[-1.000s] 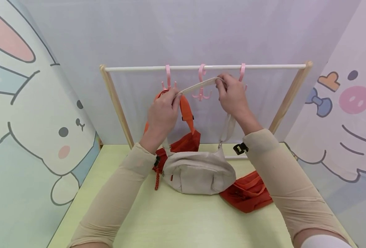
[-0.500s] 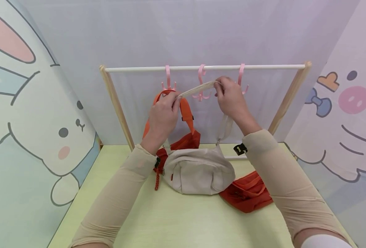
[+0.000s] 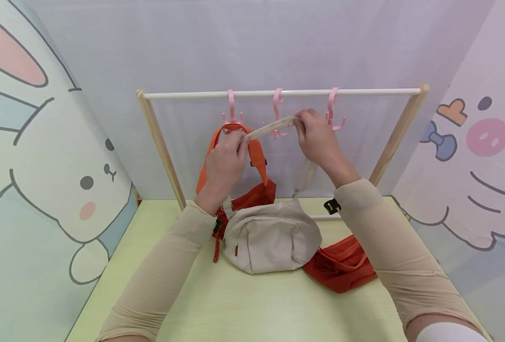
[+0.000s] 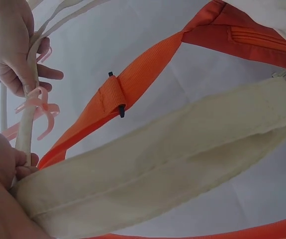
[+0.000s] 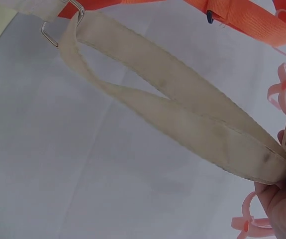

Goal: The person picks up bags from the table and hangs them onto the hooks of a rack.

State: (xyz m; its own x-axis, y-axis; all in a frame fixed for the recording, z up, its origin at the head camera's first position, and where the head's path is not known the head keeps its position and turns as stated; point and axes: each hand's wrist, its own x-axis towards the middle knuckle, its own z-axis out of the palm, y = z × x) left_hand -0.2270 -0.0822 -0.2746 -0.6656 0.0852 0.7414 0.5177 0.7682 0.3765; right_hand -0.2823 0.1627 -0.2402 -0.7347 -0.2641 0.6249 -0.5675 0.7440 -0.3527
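Note:
A cream waist bag (image 3: 273, 242) hangs by its strap (image 3: 271, 128) between both hands, low over the table. My left hand (image 3: 225, 159) pinches the strap between thumb and fingers, in front of the orange strap (image 3: 257, 154) of a red bag (image 3: 254, 197). The right hand (image 3: 317, 140) grips the same strap farther right, between the middle pink hook (image 3: 276, 107) and the right pink hook (image 3: 332, 109). From the right hand a doubled length of strap (image 5: 197, 117) runs to a metal ring (image 5: 78, 10) on the bag, as the right wrist view shows.
A rack with a white rail (image 3: 184, 95) and wooden legs (image 3: 162, 147) stands at the back. The red bag's strap hangs on the left pink hook (image 3: 232, 107). Another red bag (image 3: 342, 266) lies on the light green table (image 3: 252, 308), right of the cream bag.
Both hands have come down a little with the strap, the right one also slightly leftward. The cream bag has shifted slightly left and lower. The right hook shows more fully now.

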